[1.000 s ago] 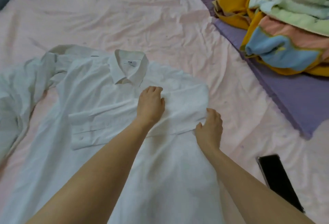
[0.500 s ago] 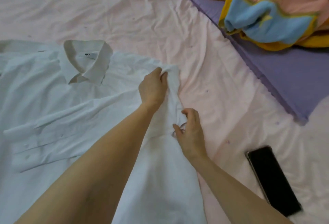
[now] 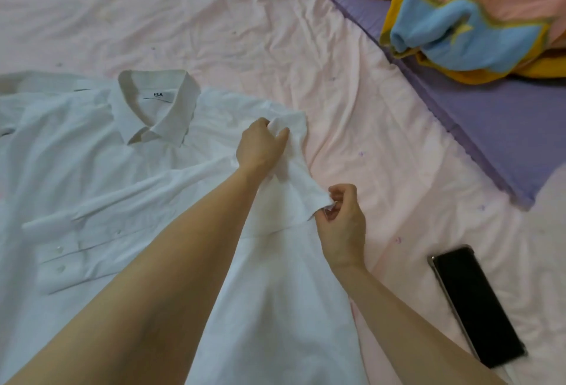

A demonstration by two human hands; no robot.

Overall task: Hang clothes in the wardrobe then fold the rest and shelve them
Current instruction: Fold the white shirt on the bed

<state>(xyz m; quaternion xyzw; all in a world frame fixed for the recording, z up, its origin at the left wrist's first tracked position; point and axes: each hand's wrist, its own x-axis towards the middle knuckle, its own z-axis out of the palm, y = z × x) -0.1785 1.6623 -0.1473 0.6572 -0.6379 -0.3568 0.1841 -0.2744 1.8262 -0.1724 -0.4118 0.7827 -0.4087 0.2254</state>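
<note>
A white collared shirt (image 3: 101, 176) lies spread on the pink bed sheet, collar up and toward the far side, one sleeve folded across its front. My left hand (image 3: 260, 149) grips the shirt's right shoulder fabric, bunching it. My right hand (image 3: 343, 219) pinches the shirt's right side edge a little nearer to me, lifting it slightly off the sheet. Both forearms reach over the shirt's lower part.
The pink sheet (image 3: 245, 26) covers the bed. A black phone (image 3: 477, 305) lies face up at the right, near my right forearm. A heap of yellow, blue, pink and green cloth (image 3: 471, 17) rests on a purple cover (image 3: 496, 127) at the far right.
Both hands went from lying flat on the folded sleeve to gripping the shirt's right edge and gathering it. The view shifted right and closer.
</note>
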